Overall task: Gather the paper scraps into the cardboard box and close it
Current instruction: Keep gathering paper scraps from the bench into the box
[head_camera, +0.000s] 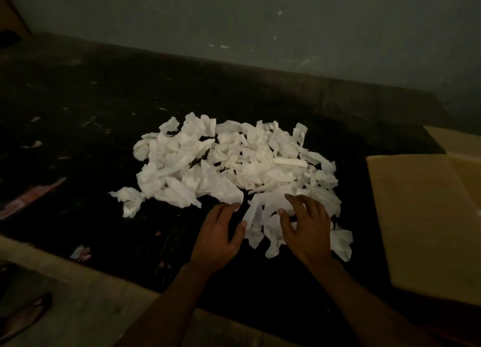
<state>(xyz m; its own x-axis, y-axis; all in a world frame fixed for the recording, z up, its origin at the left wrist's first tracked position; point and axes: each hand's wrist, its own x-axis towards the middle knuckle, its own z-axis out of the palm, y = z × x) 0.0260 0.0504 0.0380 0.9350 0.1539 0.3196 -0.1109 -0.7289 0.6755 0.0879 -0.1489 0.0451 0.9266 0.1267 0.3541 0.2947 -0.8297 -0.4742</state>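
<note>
the paper scraps [229, 162] lie in one loose white heap in the middle of the dark mat [104, 112], with the cardboard box [421, 216] off to the right, near the heap but not touching it. a broad tan flap faces the camera and another shows at the far corner; whether the box's mouth is open i cannot tell from here. none of the heap is in the box yet, so the gathering looks to be at its very start.

both hands are apart and flat-fingered at the near edge of the heap. the left hand [220, 233] rests low over the mat with its fingertips at the edge of a scrap. the right hand [307, 229] lies spread over the scraps on the near right side. neither one pinches or clutches anything.

the scraps look like torn tissue or thin paper: crumpled, soft, near weightless, with no stiffness to speak of. they will not break, but they will not hang together either (a single pinch would likely bring up one strip and leave the rest). the better hold is probably a scoop: a hand on either side of a portion, palms pressed inward and under, squeezing the bundle so it keeps together on the way over to the box. light pieces may flutter off the edges during the carry. a few stray bits [36, 144] lie well apart on the left and would need separate picking.
</note>
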